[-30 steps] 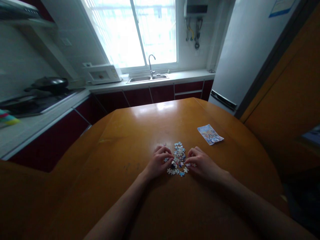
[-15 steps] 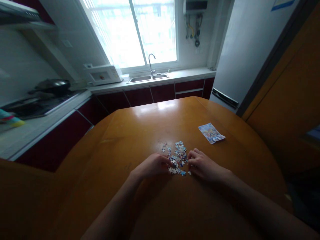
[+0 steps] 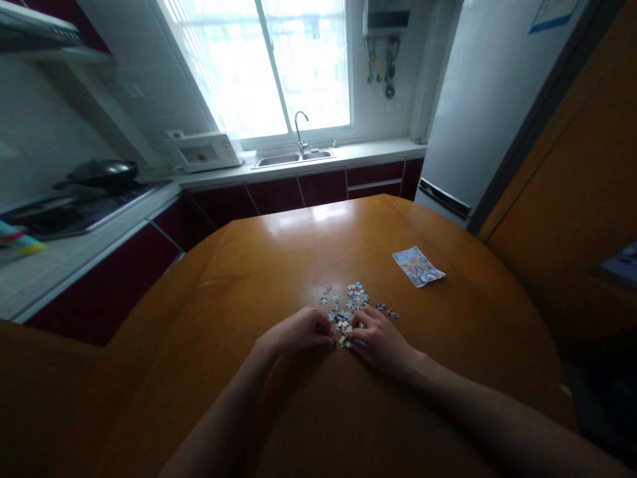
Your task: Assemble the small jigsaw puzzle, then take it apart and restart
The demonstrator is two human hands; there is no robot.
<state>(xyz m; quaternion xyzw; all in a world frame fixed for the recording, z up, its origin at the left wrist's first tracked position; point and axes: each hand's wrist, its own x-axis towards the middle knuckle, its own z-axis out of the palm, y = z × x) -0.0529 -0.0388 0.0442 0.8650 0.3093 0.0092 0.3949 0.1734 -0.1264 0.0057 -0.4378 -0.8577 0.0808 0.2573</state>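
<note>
A loose heap of small blue-and-white puzzle pieces lies on the round wooden table. My left hand rests on the table at the heap's near left edge, fingers curled with the tips at the pieces. My right hand lies over the near right part of the heap, fingers bent down onto the pieces and hiding some. Whether either hand pinches a piece I cannot make out. A few stray pieces lie just right of the heap.
A small printed picture card lies on the table to the far right. Behind are a kitchen counter with a sink, a white microwave, a pan on the hob and a grey fridge.
My right hand slid left onto the near part of the heap, leaving a few pieces uncovered to its right. My left hand drew back toward me, and the pieces are more spread out.
</note>
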